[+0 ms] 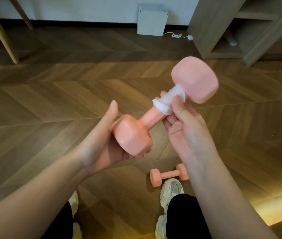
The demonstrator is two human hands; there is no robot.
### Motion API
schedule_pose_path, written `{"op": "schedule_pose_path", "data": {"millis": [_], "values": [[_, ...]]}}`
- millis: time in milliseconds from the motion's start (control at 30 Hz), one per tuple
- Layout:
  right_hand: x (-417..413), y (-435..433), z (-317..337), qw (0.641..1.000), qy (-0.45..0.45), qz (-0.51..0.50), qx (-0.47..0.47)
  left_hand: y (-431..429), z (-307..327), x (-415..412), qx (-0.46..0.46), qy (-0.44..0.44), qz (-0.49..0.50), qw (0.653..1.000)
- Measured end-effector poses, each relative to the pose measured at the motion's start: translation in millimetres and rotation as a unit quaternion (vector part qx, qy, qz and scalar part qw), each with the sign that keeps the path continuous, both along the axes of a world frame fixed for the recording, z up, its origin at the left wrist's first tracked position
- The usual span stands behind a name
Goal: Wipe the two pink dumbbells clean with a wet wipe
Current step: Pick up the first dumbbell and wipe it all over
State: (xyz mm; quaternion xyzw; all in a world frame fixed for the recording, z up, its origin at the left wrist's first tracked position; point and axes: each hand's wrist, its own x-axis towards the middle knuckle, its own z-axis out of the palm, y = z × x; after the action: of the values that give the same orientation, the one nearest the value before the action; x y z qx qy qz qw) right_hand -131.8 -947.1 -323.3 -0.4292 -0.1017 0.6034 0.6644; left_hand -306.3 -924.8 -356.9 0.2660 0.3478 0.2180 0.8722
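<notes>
Two pink dumbbells are in view. The raised dumbbell (pixel 149 118) is held in the air above the floor (pixel 50 100). Its long axis slants from the near-left head to the far-right head, which points up and away. The left hand (pixel 102 144) cups the lower head from below, with the fingers curled under it and the thumb straight up beside it. The right hand (pixel 183 128) holds the wet wipe (pixel 166 102) wrapped round the handle just below the upper head, thumb pressed on the wipe and fingers curled behind. The second dumbbell (pixel 168 175) lies on the floor, its long axis roughly left to right, just beyond the right shoe (pixel 171 188).
</notes>
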Motion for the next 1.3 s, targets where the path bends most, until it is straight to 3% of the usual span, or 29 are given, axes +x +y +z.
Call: {"op": "schedule_pose_path", "data": {"millis": [67,133,200,267,333,433,500,567,633,700,767,833,933,1033,1100,1167,1233,1300], "values": [[-1,1,-3,0.999,0.0,-0.026,-0.019,-7,-10,5,0.125,0.05,0.053,0.99],[2,1,-6,0.999,-0.001,-0.041,-0.025,-7,-15,8,0.173,0.096,0.06,0.978],[6,0,-8,0.999,-0.006,-0.034,-0.018,-3,-8,8,0.149,0.09,0.01,0.985],[9,-1,-8,1.0,-0.026,-0.005,-0.012,-1,2,6,0.031,0.031,-0.072,0.996],[8,0,-5,0.999,-0.035,0.015,-0.015,-3,5,5,-0.057,-0.04,-0.092,0.993],[6,0,-2,1.0,-0.023,-0.007,-0.012,-7,-4,7,0.038,-0.058,-0.044,0.997],[6,0,-3,0.999,-0.002,-0.032,-0.01,-11,-9,10,0.123,0.024,0.028,0.992],[5,0,-6,0.999,0.007,-0.041,-0.013,-11,-10,11,0.145,0.079,0.055,0.985],[6,0,-9,1.0,0.001,-0.028,-0.013,-8,-1,9,0.111,0.073,-0.009,0.991],[6,0,-10,1.0,-0.008,-0.006,-0.013,-5,7,6,0.009,0.035,-0.096,0.995],[5,1,-9,1.0,-0.01,0.003,-0.012,-5,11,8,-0.056,-0.005,-0.101,0.993],[3,2,-6,1.0,-0.004,-0.011,-0.007,-9,5,11,-0.008,-0.02,-0.045,0.999],[2,2,-7,0.999,0.007,-0.034,-0.003,-9,-2,10,0.102,0.063,0.044,0.992],[4,1,-10,1.0,-0.001,-0.025,-0.008,-4,3,8,0.09,0.105,-0.015,0.99],[4,2,-11,1.0,-0.008,-0.011,-0.014,-3,8,6,0.005,0.069,-0.065,0.995],[4,3,-11,1.0,-0.006,-0.009,-0.019,-3,12,9,-0.05,0.024,-0.052,0.997],[3,3,-11,1.0,0.001,-0.023,-0.015,-5,8,12,-0.008,0.005,-0.008,1.0],[1,3,-13,0.999,0.011,-0.038,-0.01,-7,4,12,0.061,0.045,0.045,0.996]]}}
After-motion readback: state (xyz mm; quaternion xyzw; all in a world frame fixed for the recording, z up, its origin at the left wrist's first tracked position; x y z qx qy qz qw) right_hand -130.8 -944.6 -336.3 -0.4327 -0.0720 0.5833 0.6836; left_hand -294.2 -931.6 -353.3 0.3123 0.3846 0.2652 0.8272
